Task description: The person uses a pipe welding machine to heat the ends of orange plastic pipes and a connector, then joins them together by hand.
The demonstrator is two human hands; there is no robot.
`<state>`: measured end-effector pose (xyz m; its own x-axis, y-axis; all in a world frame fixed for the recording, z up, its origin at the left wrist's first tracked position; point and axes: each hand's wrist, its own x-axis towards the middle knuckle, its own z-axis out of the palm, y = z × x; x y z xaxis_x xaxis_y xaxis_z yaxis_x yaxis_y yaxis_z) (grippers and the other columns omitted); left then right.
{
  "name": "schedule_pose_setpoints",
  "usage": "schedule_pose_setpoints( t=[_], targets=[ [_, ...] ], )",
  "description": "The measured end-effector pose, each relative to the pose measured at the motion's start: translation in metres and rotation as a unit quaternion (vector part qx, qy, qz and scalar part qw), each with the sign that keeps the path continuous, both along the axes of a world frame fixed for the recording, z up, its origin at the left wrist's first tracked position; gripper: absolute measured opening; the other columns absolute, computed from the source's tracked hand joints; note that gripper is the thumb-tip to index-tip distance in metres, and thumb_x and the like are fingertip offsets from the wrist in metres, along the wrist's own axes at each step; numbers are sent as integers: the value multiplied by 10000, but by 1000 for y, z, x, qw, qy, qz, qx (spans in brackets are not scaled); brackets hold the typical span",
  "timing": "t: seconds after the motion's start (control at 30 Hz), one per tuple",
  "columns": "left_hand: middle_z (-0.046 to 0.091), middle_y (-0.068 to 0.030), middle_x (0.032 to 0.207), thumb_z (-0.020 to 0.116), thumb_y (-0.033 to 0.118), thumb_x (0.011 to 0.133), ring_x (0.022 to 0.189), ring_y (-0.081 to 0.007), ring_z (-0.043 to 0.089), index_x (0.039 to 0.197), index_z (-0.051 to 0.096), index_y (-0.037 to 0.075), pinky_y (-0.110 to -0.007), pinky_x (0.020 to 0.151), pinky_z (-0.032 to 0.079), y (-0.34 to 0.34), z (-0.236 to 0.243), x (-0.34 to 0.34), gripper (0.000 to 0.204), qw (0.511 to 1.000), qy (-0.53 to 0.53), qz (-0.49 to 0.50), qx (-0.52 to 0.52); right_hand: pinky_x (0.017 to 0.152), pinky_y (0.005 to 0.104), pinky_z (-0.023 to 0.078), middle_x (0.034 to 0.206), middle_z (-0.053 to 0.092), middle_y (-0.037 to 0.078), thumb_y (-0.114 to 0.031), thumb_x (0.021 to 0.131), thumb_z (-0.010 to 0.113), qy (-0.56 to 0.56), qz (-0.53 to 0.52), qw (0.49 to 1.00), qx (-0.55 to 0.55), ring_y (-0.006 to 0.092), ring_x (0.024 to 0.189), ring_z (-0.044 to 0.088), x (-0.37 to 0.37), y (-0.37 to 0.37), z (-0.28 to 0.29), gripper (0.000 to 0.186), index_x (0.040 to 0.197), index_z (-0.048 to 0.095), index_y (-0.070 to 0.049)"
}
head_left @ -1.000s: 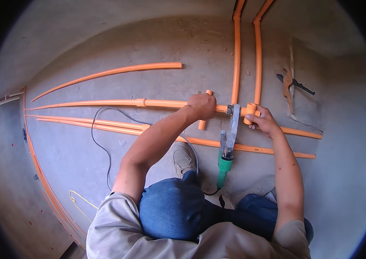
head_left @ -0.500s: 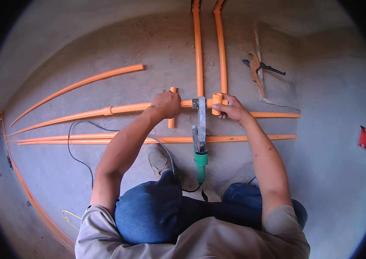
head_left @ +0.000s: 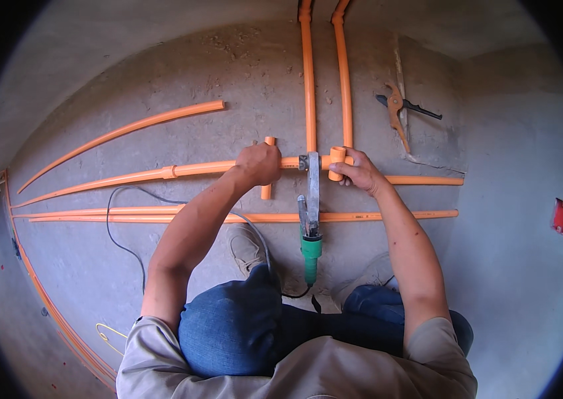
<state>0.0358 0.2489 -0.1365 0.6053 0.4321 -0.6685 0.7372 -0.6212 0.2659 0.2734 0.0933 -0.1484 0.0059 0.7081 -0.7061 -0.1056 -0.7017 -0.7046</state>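
My left hand (head_left: 259, 164) is closed round a long horizontal orange pipe (head_left: 205, 167), over a short crosswise orange piece (head_left: 266, 192). My right hand (head_left: 361, 169) is closed on an orange T-shaped fitting (head_left: 337, 161). Between them stands a pipe fusion welder with a green handle (head_left: 311, 253) and a flat metal heating plate (head_left: 313, 189). The pipe and the fitting meet the plate's dark round dies (head_left: 303, 162) from either side; how far they are pushed on is hidden.
Other orange pipes (head_left: 122, 126) lie on the concrete floor, two (head_left: 308, 80) running away from me. A rust-brown and black pipe cutter (head_left: 398, 106) lies back right. A grey cable (head_left: 122, 233) loops at left. A red box (head_left: 561, 216) is on the right wall.
The camera's view has swung, so the pipes and hands sit further left in the picture than a second ago. Both hands keep their holds, with the pipe and fitting still at the welder.
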Motion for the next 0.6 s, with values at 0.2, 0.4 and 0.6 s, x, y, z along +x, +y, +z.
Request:
schedule_pose_setpoints(
  t=[0.2, 0.4, 0.6],
  targets=[
    [729, -237, 1049, 616, 168, 825, 985, -393, 718, 985, 756, 22, -464, 870, 578, 1, 1, -1, 258, 1000, -4, -8, 3, 553, 224, 475, 846, 670, 41, -324, 884, 779, 16, -1, 1000, 14, 92, 638, 596, 0, 1, 0, 584, 1341, 578, -21],
    [729, -238, 1044, 616, 160, 818, 978, -392, 719, 981, 758, 30, -459, 857, 580, 1, 4, 0, 253, 1000, -7, -4, 4, 549, 223, 463, 838, 659, 25, -313, 879, 781, 9, -6, 1000, 19, 84, 636, 571, 0, 2, -4, 540, 1311, 607, -40],
    [728, -234, 1043, 620, 170, 824, 980, -391, 718, 978, 759, 36, -461, 863, 577, -2, 4, 0, 247, 1000, -5, -4, 6, 559, 230, 465, 857, 657, 20, -304, 876, 779, 18, -15, 1000, 4, 84, 676, 575, -1, -1, -7, 513, 1299, 618, -63]
  ],
)
